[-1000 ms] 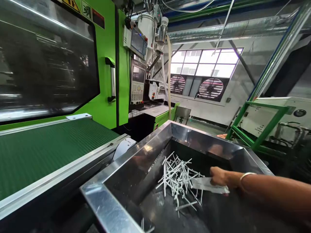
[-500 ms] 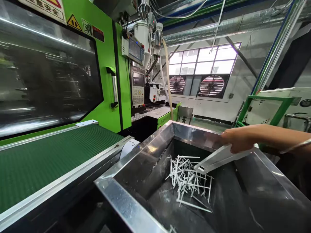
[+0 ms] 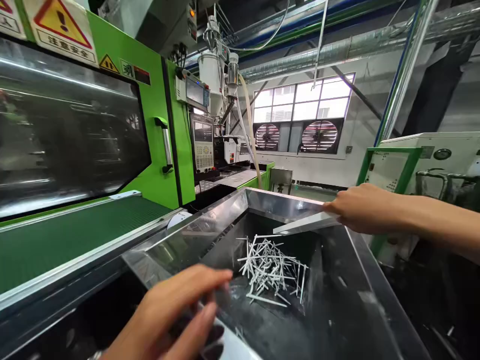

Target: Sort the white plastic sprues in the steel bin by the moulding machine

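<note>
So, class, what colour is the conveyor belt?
Dark green; the conveyor belt shows best in the head view.

Green machine (image 3: 152, 105) to my left, two fans (image 3: 319, 136) ahead of me.
I see warning signs (image 3: 62, 30) above its dark pane (image 3: 71, 130), a ribbed green conveyor belt (image 3: 82, 235) below, and, over the fans, a wall window (image 3: 305, 100) with a silver duct (image 3: 360, 49) above.

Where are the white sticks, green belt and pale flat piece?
White sticks (image 3: 267, 268): head view, middle of the pile.
Green belt (image 3: 75, 236): head view, top surface.
Pale flat piece (image 3: 306, 224): head view, middle of its length.
</note>
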The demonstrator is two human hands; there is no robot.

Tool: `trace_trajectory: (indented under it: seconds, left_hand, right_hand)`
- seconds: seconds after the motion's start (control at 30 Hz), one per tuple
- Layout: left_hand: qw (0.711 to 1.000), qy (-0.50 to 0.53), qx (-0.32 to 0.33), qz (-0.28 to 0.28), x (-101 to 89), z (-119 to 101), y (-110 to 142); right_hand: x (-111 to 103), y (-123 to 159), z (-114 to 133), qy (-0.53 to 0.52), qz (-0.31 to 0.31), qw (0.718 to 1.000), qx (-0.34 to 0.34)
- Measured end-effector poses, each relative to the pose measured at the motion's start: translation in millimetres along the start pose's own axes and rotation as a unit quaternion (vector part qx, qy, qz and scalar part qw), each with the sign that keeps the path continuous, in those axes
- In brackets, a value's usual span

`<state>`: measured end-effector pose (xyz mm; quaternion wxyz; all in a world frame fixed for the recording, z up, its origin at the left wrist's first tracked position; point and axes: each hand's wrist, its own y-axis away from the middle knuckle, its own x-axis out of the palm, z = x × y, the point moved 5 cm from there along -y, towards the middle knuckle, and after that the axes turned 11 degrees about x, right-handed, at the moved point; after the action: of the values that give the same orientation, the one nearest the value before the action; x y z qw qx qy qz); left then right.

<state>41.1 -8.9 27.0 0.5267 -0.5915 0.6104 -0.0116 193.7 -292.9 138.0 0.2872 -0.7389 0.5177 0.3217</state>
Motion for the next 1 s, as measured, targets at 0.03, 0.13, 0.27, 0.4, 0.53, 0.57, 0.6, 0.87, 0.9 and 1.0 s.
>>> trace_trajectory:
  seconds: [0.03, 0.13, 0.27, 0.4, 0.53, 0.57, 0.6, 0.87, 0.9, 1.0]
  left_hand:
    - [0.998, -0.039, 0.039, 0.007, 8.7, -14.6, -16.5]
    - [0.980, -0.163, 0.108, 0.025, 41.4, -54.3, -61.9]
    - [0.944, -0.279, 0.154, 0.084, 92.6, -90.2, -105.7]
    - [0.951, -0.276, 0.129, 0.053, 115.8, -94.3, -131.0]
    - [0.973, -0.215, 0.078, -0.036, 102.1, -81.2, -130.0]
    - [0.977, -0.201, 0.060, -0.050, 96.4, -77.8, -126.3]
    - [0.981, -0.181, 0.034, -0.063, 90.6, -74.1, -121.8]
    - [0.933, 0.103, -0.166, -0.301, 63.9, -56.1, -83.5]
    - [0.926, 0.107, -0.187, -0.309, 65.4, -57.1, -79.3]
    - [0.909, 0.134, -0.248, -0.308, 75.7, -61.0, -63.3]
  right_hand:
    - [4.0, 3.7, -4.0, -0.003, -0.020, 1.000, -0.011]
    - [8.5, 13.5, -12.6, -0.015, -0.076, 0.996, -0.052]
    - [-6.6, 27.5, -6.8, -0.040, -0.150, 0.978, -0.138]
    - [-35.9, 43.1, 9.1, -0.088, -0.219, 0.945, -0.225]
    - [-62.0, 49.1, 9.8, -0.208, -0.271, 0.890, -0.301]
    - [-67.2, 47.7, 6.8, -0.264, -0.270, 0.867, -0.325]
    - [-71.1, 44.1, 3.7, -0.326, -0.247, 0.841, -0.354]
    - [-24.1, -79.7, 34.1, -0.434, 0.068, 0.846, -0.302]
    - [-4.8, -99.1, 47.0, -0.394, 0.095, 0.868, -0.288]
    - [65.3, -141.7, 88.9, -0.251, 0.204, 0.908, -0.265]
